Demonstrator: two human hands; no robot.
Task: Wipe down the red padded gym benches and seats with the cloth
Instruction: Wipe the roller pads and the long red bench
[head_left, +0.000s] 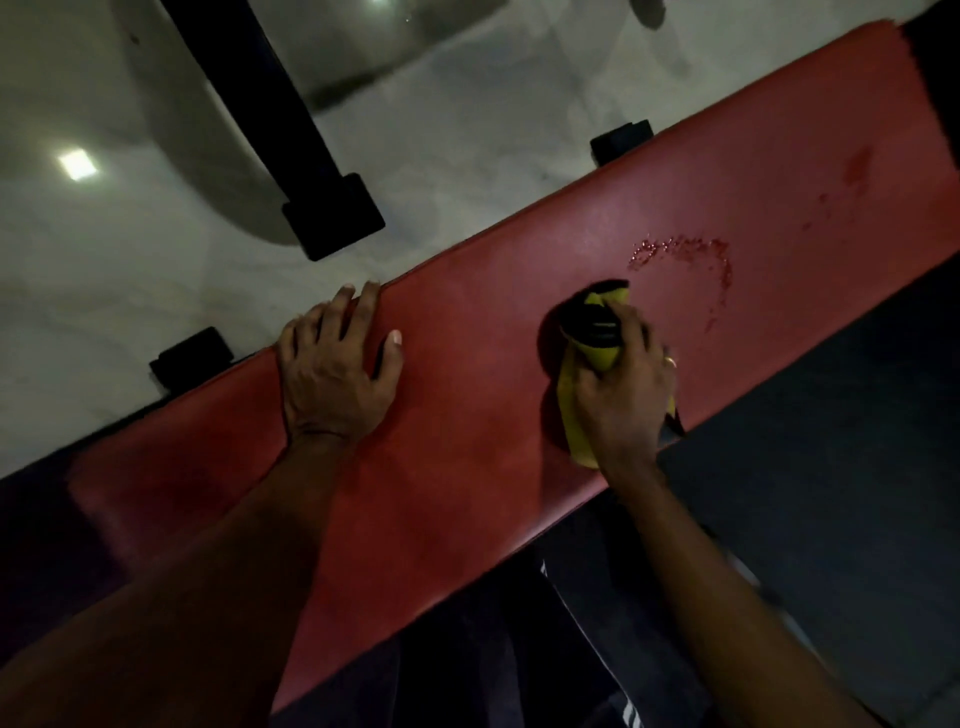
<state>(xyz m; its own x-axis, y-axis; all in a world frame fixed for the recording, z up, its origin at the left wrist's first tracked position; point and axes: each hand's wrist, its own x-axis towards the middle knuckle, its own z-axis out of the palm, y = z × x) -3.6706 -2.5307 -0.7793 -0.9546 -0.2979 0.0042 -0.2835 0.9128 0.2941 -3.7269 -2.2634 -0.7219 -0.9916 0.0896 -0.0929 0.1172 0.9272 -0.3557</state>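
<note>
Head view is showing the red bench (467, 395) running diagonally from lower left to upper right. Near the frame's center-right, the right hand (621, 387) is gripping a bunched yellow and black cloth (589, 338) against the padding, just below wet droplets (685, 254). Center-left, the left hand (337, 374) is resting flat, fingers straight, over the bench's far edge.

Pale glossy floor (467, 130) with a square light reflection (78, 164). Black frame bar (260, 104) ends in a black foot (335, 218). Dark mat (831, 467) on the near side, possibly rubber; dim lighting.
</note>
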